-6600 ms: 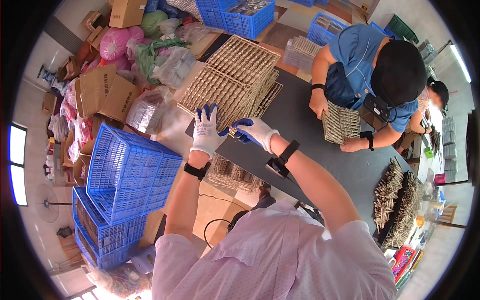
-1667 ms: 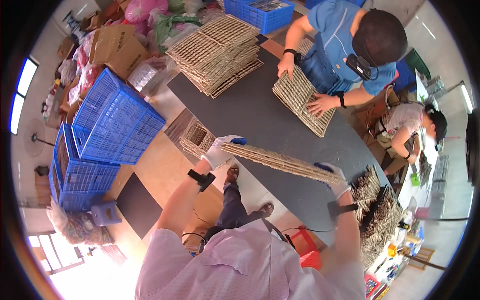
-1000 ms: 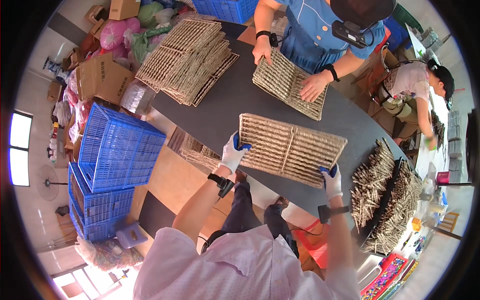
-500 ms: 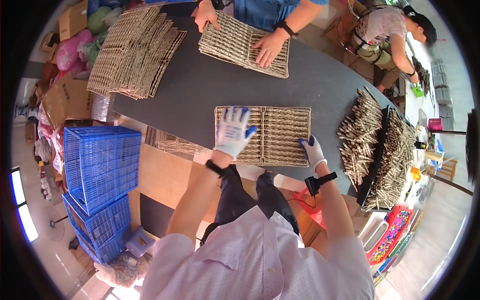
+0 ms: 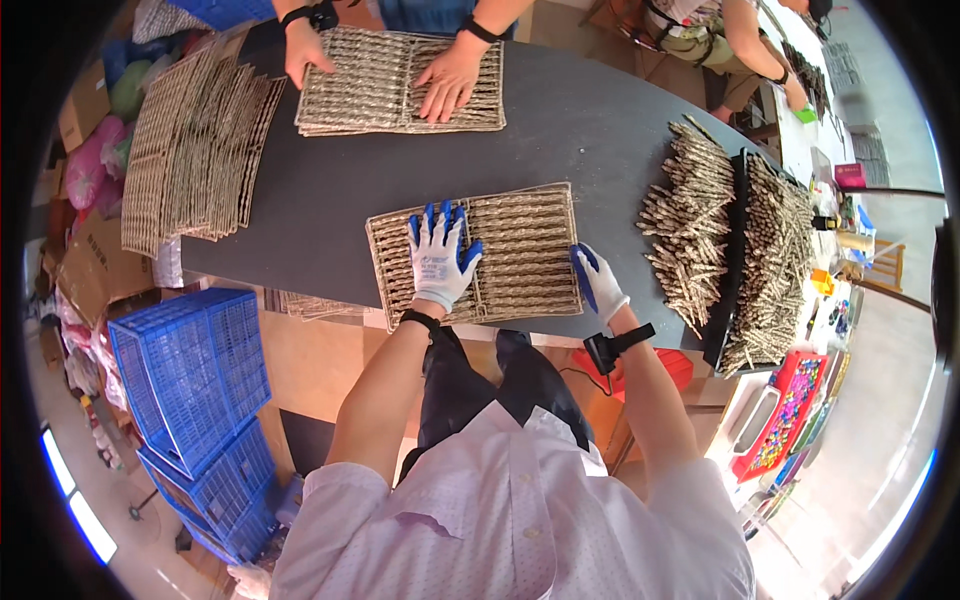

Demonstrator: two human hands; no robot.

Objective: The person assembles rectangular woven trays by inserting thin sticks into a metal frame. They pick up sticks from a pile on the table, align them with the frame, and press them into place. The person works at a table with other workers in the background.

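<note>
On the dark table in front of me lies a rectangular panel (image 5: 525,250) of twisted, woven-looking tan strips, framed and divided by a middle bar. My left hand (image 5: 440,258), in a white glove with blue fingertips, rests flat on its left half with the fingers spread. At the panel's right edge is my right hand (image 5: 598,282), gloved the same way, its fingers close together and closed on the border. The underside of that grip is hidden. Across the table, another person's bare hands (image 5: 450,82) are on a similar stack of panels (image 5: 370,85).
A fanned stack of panels (image 5: 200,140) covers the table's far left. To the right are loose twisted sticks (image 5: 690,225) beside a black tray (image 5: 738,260) heaped with more. Blue crates (image 5: 190,370) stand left of the table. A red tray (image 5: 780,420) holds colourful small pieces.
The panel under my hands has turned slightly counterclockwise, its right side now farther up. My left hand's fingers have spread wider. My view has shifted, so the surroundings sit elsewhere in the picture.
</note>
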